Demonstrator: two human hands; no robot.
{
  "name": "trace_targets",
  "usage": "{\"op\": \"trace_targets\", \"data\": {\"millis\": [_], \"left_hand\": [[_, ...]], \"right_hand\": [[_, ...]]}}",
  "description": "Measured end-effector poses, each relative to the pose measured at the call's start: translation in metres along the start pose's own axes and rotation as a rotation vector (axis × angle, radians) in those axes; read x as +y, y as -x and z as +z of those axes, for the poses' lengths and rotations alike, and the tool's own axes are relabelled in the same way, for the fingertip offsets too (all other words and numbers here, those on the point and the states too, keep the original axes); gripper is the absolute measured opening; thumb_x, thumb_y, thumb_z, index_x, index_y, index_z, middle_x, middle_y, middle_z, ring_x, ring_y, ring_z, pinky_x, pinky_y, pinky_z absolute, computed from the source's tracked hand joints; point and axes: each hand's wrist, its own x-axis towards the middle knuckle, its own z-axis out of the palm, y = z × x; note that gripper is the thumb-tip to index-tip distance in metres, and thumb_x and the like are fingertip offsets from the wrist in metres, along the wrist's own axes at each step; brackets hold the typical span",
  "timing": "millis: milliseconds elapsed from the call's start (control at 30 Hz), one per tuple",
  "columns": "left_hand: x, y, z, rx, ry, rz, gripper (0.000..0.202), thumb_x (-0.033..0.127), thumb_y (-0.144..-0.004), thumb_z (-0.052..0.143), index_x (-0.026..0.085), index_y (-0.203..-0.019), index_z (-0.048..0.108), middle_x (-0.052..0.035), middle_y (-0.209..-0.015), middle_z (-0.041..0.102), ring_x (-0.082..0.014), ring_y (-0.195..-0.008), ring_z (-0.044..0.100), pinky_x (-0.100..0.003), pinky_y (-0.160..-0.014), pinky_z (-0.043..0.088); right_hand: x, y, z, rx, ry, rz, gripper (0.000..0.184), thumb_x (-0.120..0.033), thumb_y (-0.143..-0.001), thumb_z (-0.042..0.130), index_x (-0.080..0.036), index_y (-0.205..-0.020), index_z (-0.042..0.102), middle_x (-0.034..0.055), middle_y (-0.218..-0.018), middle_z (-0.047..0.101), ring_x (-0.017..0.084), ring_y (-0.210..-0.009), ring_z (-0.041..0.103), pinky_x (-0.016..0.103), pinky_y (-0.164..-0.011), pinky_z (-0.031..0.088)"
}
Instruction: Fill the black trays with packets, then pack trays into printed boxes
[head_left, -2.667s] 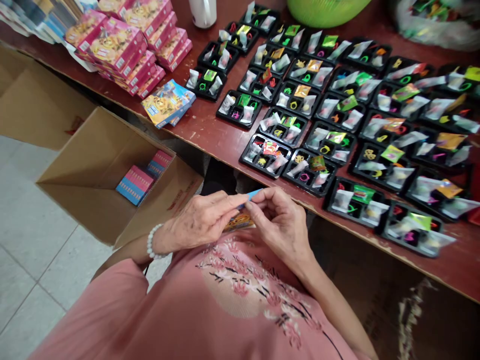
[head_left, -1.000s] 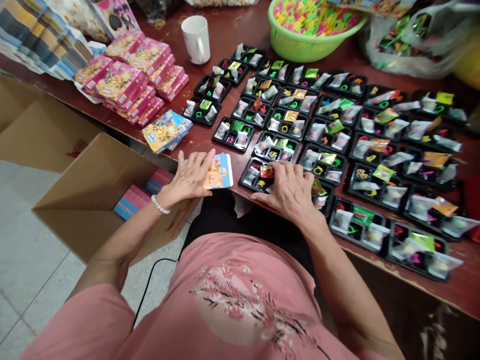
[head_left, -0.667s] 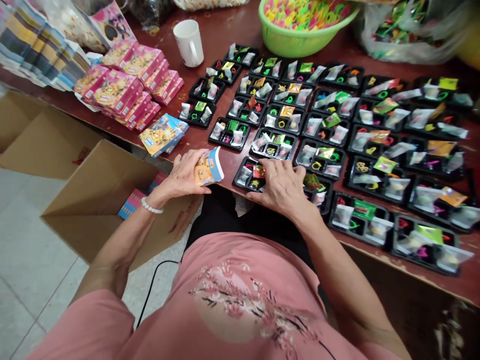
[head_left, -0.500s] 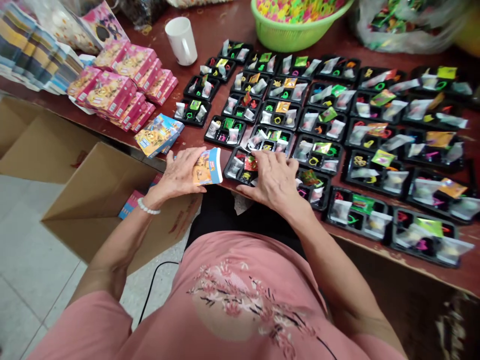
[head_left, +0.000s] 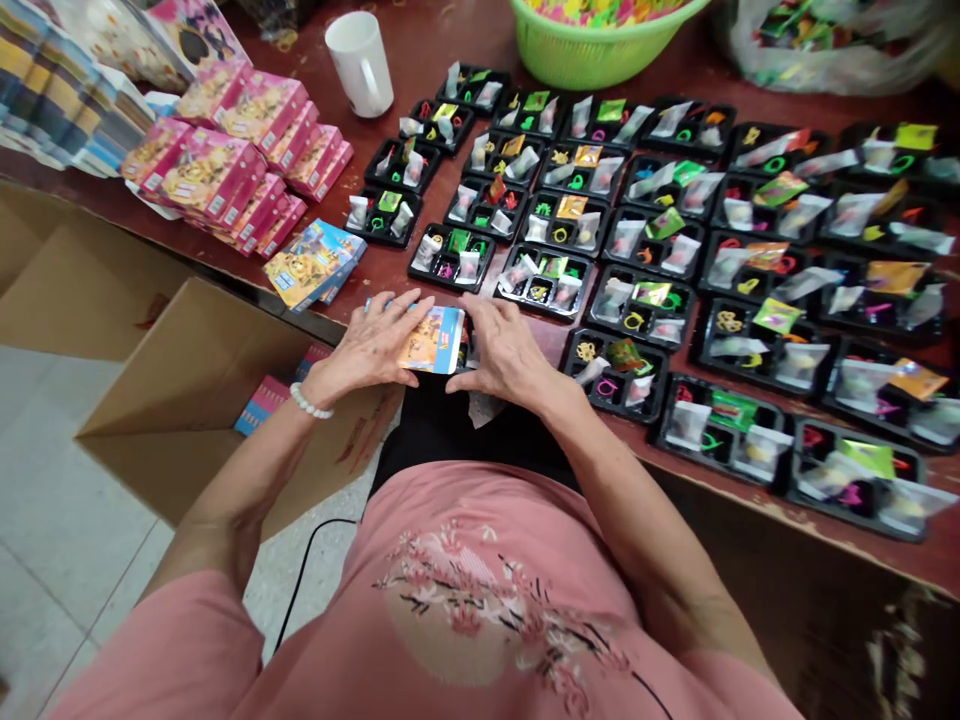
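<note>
My left hand (head_left: pixel 375 342), with a white bead bracelet at the wrist, is closed around a small blue-and-orange cardboard box (head_left: pixel 433 340) at the table's front edge. Against the box's right end, my right hand (head_left: pixel 506 350) grips a black compartment tray (head_left: pixel 468 345). Most of that tray is hidden by the hand and the box; its left part seems to be inside the sleeve-like box. Just beyond my left hand lie blue-and-yellow boxes (head_left: pixel 315 262). To the right, rows of black trays (head_left: pixel 546 280) hold wrapped sweets, coloured sachets and small plastic trinkets.
Pink boxes (head_left: pixel 214 175) are piled at the left, beside stacked flat cartons (head_left: pixel 52 90). A white mug (head_left: pixel 360 65) and a green basket (head_left: pixel 600 50) stand farther back, near a clear plastic bag (head_left: pixel 832 50). Below the edge sits an open carton (head_left: pixel 180 400) with boxes inside.
My right hand has moved left with the tray, from its place in the front row up to the box's end. My left hand has shifted slightly right with the box.
</note>
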Motion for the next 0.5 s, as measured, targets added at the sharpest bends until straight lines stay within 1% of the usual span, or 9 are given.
{"op": "trace_targets", "data": {"millis": [33, 67, 100, 167, 200, 233, 300, 400, 500], "left_hand": [[0.000, 0.001, 0.001, 0.001, 0.002, -0.007, 0.134, 0.049, -0.069, 0.098, 0.029, -0.173, 0.016, -0.0183, -0.179, 0.022, -0.0520, -0.158, 0.025, -0.077, -0.119, 0.035], [0.000, 0.002, 0.003, 0.009, 0.004, -0.013, 0.134, 0.052, -0.070, 0.097, 0.029, -0.174, 0.015, -0.0181, -0.180, 0.020, -0.0529, -0.159, 0.021, -0.079, -0.120, 0.032], [0.000, 0.004, 0.005, 0.022, 0.007, -0.015, 0.133, 0.055, -0.071, 0.095, 0.030, -0.174, 0.015, -0.0177, -0.181, 0.019, -0.0537, -0.161, 0.018, -0.081, -0.121, 0.029], [-0.002, 0.007, 0.011, 0.051, 0.011, -0.013, 0.131, 0.061, -0.073, 0.093, 0.032, -0.174, 0.015, -0.0165, -0.181, 0.018, -0.0548, -0.162, 0.016, -0.082, -0.121, 0.025], [-0.002, 0.007, 0.014, 0.065, 0.013, -0.009, 0.129, 0.064, -0.073, 0.091, 0.033, -0.173, 0.016, -0.0159, -0.181, 0.018, -0.0552, -0.162, 0.015, -0.082, -0.121, 0.025], [-0.002, 0.008, 0.016, 0.079, 0.012, -0.006, 0.126, 0.066, -0.074, 0.090, 0.034, -0.173, 0.018, -0.0154, -0.181, 0.018, -0.0555, -0.161, 0.016, -0.082, -0.122, 0.025], [-0.002, 0.008, 0.021, 0.102, 0.006, 0.004, 0.122, 0.068, -0.076, 0.087, 0.035, -0.172, 0.021, -0.0154, -0.181, 0.020, -0.0558, -0.161, 0.017, -0.080, -0.122, 0.026], [0.001, 0.008, 0.024, 0.127, -0.014, 0.009, 0.115, 0.070, -0.080, 0.083, 0.033, -0.172, 0.024, -0.0170, -0.180, 0.022, -0.0555, -0.160, 0.018, -0.075, -0.121, 0.030], [0.006, 0.008, 0.024, 0.134, -0.023, 0.001, 0.109, 0.069, -0.084, 0.080, 0.032, -0.172, 0.026, -0.0176, -0.179, 0.023, -0.0542, -0.160, 0.018, -0.071, -0.119, 0.033]], "right_hand": [[0.002, 0.003, -0.001, 0.046, -0.035, -0.011, 0.101, -0.058, -0.071, 0.095, -0.014, -0.150, 0.050, 0.0243, -0.155, 0.055, 0.044, -0.141, 0.048, 0.059, -0.114, 0.043], [0.003, 0.008, -0.003, 0.107, -0.066, 0.004, 0.086, -0.060, -0.080, 0.088, -0.016, -0.146, 0.054, 0.0233, -0.153, 0.056, 0.043, -0.141, 0.049, 0.060, -0.115, 0.042], [0.003, 0.013, -0.004, 0.174, -0.094, 0.048, 0.067, -0.058, -0.090, 0.079, -0.018, -0.140, 0.059, 0.0214, -0.147, 0.060, 0.040, -0.136, 0.054, 0.058, -0.113, 0.044], [0.002, 0.023, -0.006, 0.262, -0.145, 0.190, 0.036, -0.046, -0.100, 0.067, -0.020, -0.124, 0.067, 0.0170, -0.128, 0.068, 0.033, -0.114, 0.065, 0.051, -0.101, 0.052], [0.001, 0.027, -0.006, 0.278, -0.166, 0.267, 0.027, -0.041, -0.100, 0.065, -0.019, -0.117, 0.070, 0.0152, -0.120, 0.068, 0.029, -0.101, 0.067, 0.047, -0.093, 0.055], [0.000, 0.029, -0.005, 0.274, -0.185, 0.330, 0.022, -0.037, -0.099, 0.066, -0.019, -0.111, 0.071, 0.0138, -0.113, 0.068, 0.026, -0.092, 0.066, 0.043, -0.087, 0.055], [-0.001, 0.028, -0.001, 0.249, -0.209, 0.404, 0.017, -0.032, -0.093, 0.071, -0.018, -0.104, 0.073, 0.0118, -0.106, 0.068, 0.024, -0.085, 0.064, 0.040, -0.083, 0.055], [-0.002, 0.019, 0.003, 0.231, -0.213, 0.444, 0.014, -0.030, -0.088, 0.075, -0.019, -0.097, 0.074, 0.0092, -0.099, 0.070, 0.024, -0.089, 0.063, 0.039, -0.085, 0.052], [-0.004, 0.010, 0.003, 0.190, -0.205, 0.485, 0.014, -0.033, -0.086, 0.077, -0.020, -0.090, 0.073, 0.0070, -0.093, 0.071, 0.024, -0.089, 0.063, 0.036, -0.082, 0.048]]}}
